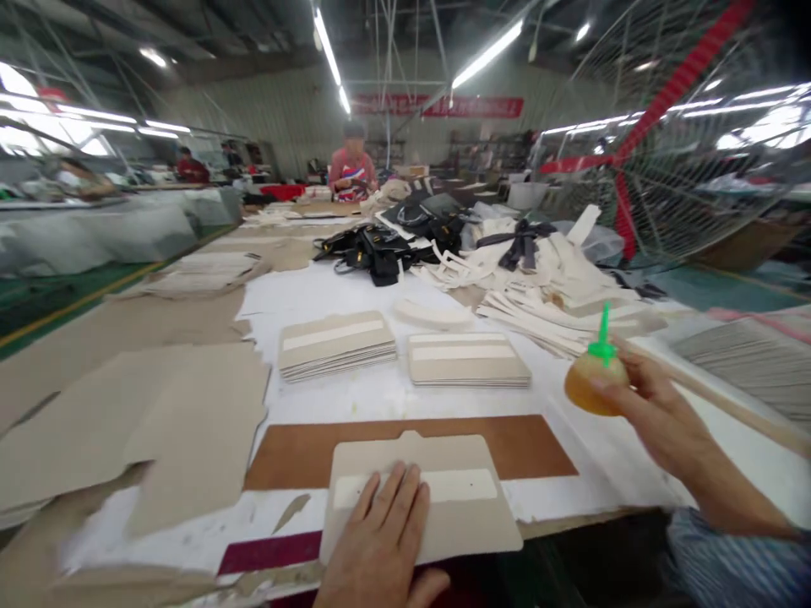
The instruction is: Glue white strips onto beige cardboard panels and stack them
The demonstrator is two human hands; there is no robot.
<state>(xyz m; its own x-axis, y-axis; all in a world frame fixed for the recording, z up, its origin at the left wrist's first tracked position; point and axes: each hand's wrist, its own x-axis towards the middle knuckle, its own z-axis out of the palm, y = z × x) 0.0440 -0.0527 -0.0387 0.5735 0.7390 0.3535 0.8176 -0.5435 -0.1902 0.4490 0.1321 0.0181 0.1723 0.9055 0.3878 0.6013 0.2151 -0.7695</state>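
My left hand [383,540] lies flat, fingers spread, on a beige panel [469,532] with a pale strip across it, at the table's front edge. Under the panel's back part runs a brown strip [291,456]. At the right, my right hand [659,414] grips a round bottle [589,387] of amber liquid, its green nozzle pointing up, held above the table. Two stacks of similar panels, a left stack [339,344] and a right stack [469,359], sit behind the brown strip.
Large beige sheets [196,422] cover the left side. Black pieces with metal fittings [380,249] and pale scraps [557,270] are heaped farther back. A large fan [634,160] stands back right. A person [353,169] is at the far end. A dark red strip [272,553] lies front left.
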